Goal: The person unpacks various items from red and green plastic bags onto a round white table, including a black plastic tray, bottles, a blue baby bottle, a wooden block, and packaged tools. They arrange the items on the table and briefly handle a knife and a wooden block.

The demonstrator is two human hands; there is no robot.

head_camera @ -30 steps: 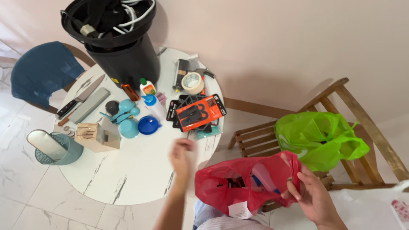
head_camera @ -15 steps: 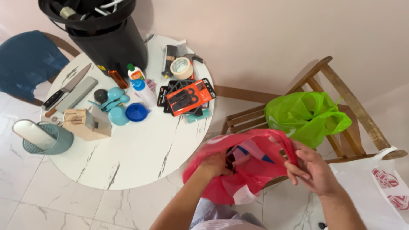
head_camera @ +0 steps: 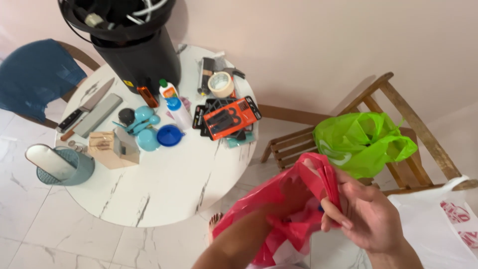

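Head view: my right hand (head_camera: 371,219) pinched the rim of the red plastic bag (head_camera: 294,209), fingers (head_camera: 332,219) closed on the gathered plastic. My left hand was plunged inside the bag; I could not tell its finger state, only the forearm (head_camera: 234,244) showed. The bag hung below the round marble tabletop (head_camera: 164,189), near a green bag (head_camera: 363,142) on a wooden chair (head_camera: 398,99).
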